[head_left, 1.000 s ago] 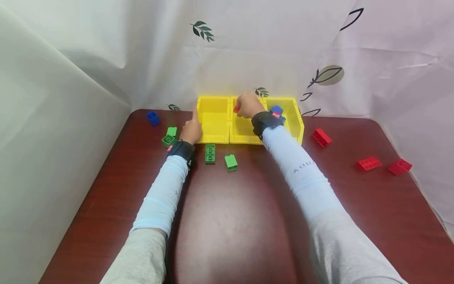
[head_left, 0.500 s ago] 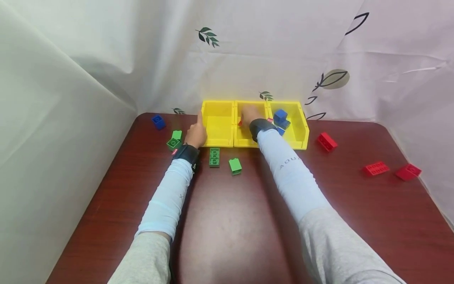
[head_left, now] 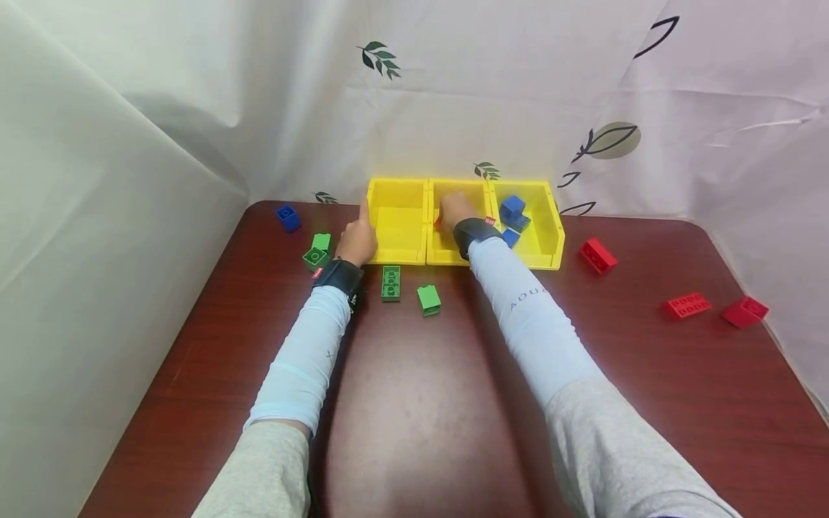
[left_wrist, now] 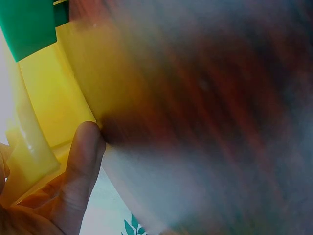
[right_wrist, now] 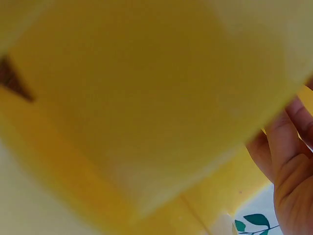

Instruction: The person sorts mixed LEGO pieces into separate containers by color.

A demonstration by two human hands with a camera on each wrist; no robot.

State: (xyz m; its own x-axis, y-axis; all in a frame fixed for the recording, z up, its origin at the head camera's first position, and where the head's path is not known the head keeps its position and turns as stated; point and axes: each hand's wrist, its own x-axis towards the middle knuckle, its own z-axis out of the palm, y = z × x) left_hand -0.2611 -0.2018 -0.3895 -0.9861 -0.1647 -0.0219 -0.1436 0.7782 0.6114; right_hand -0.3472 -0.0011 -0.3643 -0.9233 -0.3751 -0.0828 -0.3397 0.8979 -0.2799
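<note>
In the head view my right hand [head_left: 455, 208] reaches down into the middle yellow bin [head_left: 445, 257] with curled fingers. A bit of a red toy brick [head_left: 437, 224] shows at its fingertips, the rest hidden by the hand. The right wrist view has the fingers [right_wrist: 283, 139] at its right edge, the brick out of sight. My left hand [head_left: 357, 241] rests against the outer side of the left yellow bin [head_left: 401, 248], index finger straight along the wall. In the left wrist view that finger [left_wrist: 87, 152] touches the bin's wall.
Several blue bricks [head_left: 512, 207] lie in the right bin [head_left: 545, 244]. On the table are green bricks [head_left: 391, 283] in front of the bins and left of them, a blue brick [head_left: 288, 218] at the far left, and red bricks [head_left: 599, 256] to the right. A white curtain [head_left: 427, 115] hangs behind.
My right hand has gone from above the middle bin down into it with the red brick. The left hand keeps its place at the bin; the head view has shifted slightly.
</note>
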